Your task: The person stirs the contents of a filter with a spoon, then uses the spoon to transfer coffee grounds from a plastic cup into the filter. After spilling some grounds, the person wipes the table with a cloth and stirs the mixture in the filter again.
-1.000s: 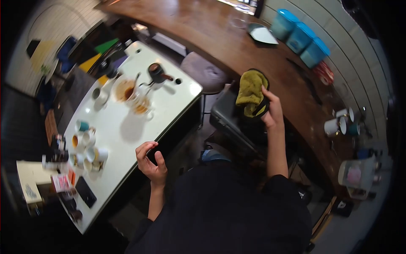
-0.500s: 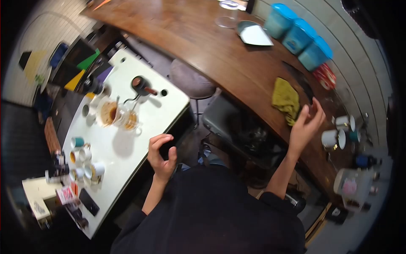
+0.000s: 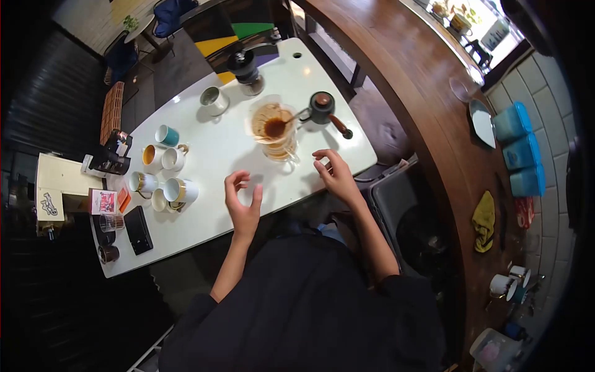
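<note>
My left hand (image 3: 243,201) hovers over the near edge of the white table (image 3: 217,229), fingers curved and apart, holding nothing. My right hand (image 3: 334,177) is also empty, with its fingers loosely spread close to the coffee server. That glass coffee server (image 3: 280,152) stands near the table's middle and holds some brown liquid. On top of it sits a dripper with a paper filter (image 3: 268,118), wet brown coffee grounds inside. Behind and to the right is a black gooseneck kettle (image 3: 322,110) with a wooden handle, its spout pointing toward the dripper.
Several cups (image 3: 180,189) cluster on the table's left, near a black phone (image 3: 138,230). A grey cup (image 3: 214,101) and a coffee grinder (image 3: 245,71) stand farther back. Along the right runs a wooden counter (image 3: 427,105) with a yellow-green cloth (image 3: 484,222) and blue-lidded containers (image 3: 520,152).
My view has turned left from the wooden counter toward the white table. My right hand has moved from beside the cloth to near the coffee server. Both hands stay empty.
</note>
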Available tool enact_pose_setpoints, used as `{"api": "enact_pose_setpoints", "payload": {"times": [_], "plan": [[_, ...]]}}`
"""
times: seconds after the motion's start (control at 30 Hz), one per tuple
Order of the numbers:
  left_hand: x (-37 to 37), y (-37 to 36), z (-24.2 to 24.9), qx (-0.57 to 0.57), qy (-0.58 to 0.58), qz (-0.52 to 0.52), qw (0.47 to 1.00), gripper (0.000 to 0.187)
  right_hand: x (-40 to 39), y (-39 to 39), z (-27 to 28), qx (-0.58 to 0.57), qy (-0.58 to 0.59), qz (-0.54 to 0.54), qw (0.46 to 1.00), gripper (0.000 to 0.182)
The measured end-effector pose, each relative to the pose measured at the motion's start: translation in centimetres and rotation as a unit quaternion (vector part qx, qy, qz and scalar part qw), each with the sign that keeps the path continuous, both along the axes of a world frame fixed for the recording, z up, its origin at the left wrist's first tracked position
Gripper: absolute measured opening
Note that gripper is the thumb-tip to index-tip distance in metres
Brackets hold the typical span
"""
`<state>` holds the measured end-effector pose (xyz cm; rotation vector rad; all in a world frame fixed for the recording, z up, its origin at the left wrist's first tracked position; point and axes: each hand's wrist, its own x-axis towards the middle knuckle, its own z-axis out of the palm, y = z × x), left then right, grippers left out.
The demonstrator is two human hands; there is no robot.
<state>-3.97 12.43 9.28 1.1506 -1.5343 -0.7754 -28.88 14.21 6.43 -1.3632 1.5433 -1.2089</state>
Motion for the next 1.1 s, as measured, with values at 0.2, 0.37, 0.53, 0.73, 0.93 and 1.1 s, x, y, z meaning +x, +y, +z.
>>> {"api": "enact_pose_setpoints", "payload": {"times": [0.2,0.37,0.53,0.73,0.93,1.1], "plan": [[1.4,-6.2,-3.1,0.054,-0.028,-0.078,0.995,0.067,3.4,-4.1,-4.7,0.047,-0.059,0.031,0.997,0.026],[0.5,-9.5,-6.1,0.044,-0.099,-0.193,0.975,0.104,4.2,-4.2,-5.8,0.099,-0.124,0.035,0.987,0.027],[0.1,-11.2,-7.1,-0.018,-0.149,-0.2,0.968,0.109,5.1,-4.7,-5.2,0.092,-0.128,0.045,0.986,0.029],[0.3,-12.5,-7.6,-0.019,-0.111,-0.248,0.962,0.106,6.5,-5.1,-5.9,0.078,-0.132,0.064,0.986,0.029],[1.7,-12.8,-7.4,-0.024,-0.114,-0.24,0.964,0.095,8.1,-5.4,-5.7,0.099,-0.143,0.088,0.981,0.032],[3.6,-12.6,-8.3,-0.031,-0.089,-0.209,0.973,0.087,9.3,-5.6,-5.5,0.106,-0.137,0.141,0.975,0.039]]}}
